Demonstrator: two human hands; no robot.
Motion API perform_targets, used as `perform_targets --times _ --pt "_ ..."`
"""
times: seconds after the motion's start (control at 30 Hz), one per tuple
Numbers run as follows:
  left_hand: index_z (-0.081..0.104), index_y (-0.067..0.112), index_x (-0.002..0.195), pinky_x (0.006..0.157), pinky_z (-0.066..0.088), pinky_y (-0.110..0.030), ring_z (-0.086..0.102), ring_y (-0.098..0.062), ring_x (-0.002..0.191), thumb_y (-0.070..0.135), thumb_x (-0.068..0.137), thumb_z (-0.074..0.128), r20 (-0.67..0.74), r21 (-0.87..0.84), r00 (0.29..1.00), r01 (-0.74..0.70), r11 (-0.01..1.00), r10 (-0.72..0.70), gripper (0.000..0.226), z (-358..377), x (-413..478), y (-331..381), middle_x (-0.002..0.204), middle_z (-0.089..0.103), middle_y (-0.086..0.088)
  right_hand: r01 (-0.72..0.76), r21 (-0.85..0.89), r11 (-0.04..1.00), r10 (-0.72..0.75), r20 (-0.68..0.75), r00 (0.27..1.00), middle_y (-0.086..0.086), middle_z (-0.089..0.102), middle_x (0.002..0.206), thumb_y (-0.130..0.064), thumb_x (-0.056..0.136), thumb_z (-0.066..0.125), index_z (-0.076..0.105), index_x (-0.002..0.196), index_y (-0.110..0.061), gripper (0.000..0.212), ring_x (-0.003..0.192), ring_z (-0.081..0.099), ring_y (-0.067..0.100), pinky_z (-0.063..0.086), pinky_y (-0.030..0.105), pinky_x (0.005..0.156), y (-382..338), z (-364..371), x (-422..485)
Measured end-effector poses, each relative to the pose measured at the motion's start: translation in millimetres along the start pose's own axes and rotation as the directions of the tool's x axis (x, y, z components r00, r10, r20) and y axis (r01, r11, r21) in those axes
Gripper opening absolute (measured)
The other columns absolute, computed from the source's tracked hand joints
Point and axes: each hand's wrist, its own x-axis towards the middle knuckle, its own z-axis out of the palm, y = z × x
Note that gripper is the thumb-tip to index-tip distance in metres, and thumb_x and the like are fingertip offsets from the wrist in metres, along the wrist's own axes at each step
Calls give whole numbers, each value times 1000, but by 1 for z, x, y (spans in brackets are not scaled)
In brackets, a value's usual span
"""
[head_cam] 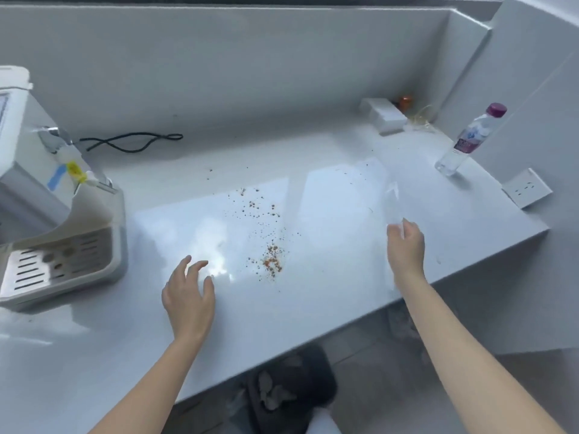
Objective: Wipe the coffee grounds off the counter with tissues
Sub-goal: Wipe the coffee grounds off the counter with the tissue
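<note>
Coffee grounds lie scattered mid-counter, thickest near the front edge. Left hand hovers open and empty just left of them; right hand pinches a pale, blurred tissue (barely discernible). Best sweep from the far specks inward, gathering toward the near pile.

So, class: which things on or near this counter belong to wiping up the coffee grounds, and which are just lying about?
Belongs to the job:
coffee grounds
counter
left hand
right hand
bin below

Just lying about:
coffee machine
black cord
water bottle
white box
</note>
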Motion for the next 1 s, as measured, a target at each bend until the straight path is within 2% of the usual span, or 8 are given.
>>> perform_targets --times 0.1,0.23,0.3,0.37,0.47,0.57,0.7,1.0 --pt "57 15 121 112 17 -49 39 -25 133 12 91 53 -31 136 999 -13 991 17 30 5 3 -10 145 43 -6 183 -312 932 -129 188 974 4 44 93 -15 94 35 51 87 -14 17 67 47 19 38 32 63 9 27 5" --pt "47 14 131 112 13 -51 32 -25 138 15 93 50 -18 235 998 55 970 -52 38 12 1 -18 150 37 -7 154 -465 872 115 500 858 6 42 115 -43 96 35 50 108 -14 35 100 49 26 40 35 78 52 62 -15" --pt "46 13 131 113 12 -51 30 -23 139 15 94 48 -32 219 997 73 973 -67 37 13 1 -23 150 38 -7 328 -465 822 -88 465 881 3 44 121 -44 96 33 51 127 -22 42 110 43 23 39 34 82 66 64 -22" --pt "47 12 129 113 11 -50 30 -22 139 13 94 47 -63 207 996 74 976 -62 35 11 4 -28 148 39 -7 545 -473 692 -332 462 823 2 50 126 -39 95 31 54 131 -26 45 111 43 23 39 37 86 73 58 -17" --pt "45 10 133 114 9 -50 29 -22 140 13 95 44 -96 239 989 134 962 -114 37 8 10 -35 150 37 -8 672 -538 509 -291 627 722 -1 32 153 -38 99 27 36 144 -31 47 137 27 23 25 41 109 90 50 1" --pt "39 12 140 115 3 -47 22 -19 143 18 98 39 -80 295 981 191 936 -175 42 12 13 -34 154 30 -5 676 -596 433 -212 662 719 -6 7 162 -43 98 16 14 151 -34 54 148 5 18 6 43 118 105 51 9" --pt "34 15 144 116 2 -44 17 -17 146 19 99 34 -35 352 985 172 920 -170 45 17 20 -35 157 25 -1 603 -676 424 -165 597 785 -5 -2 162 -49 89 0 1 152 -30 66 149 -3 17 3 45 118 106 60 21" --pt "23 17 149 117 2 -44 14 -14 146 19 99 33 -31 399 982 183 899 -186 51 21 25 -39 159 19 1 616 -652 443 -186 605 774 -7 0 162 -49 87 -1 3 152 -25 70 149 -3 15 2 43 119 93 84 80"
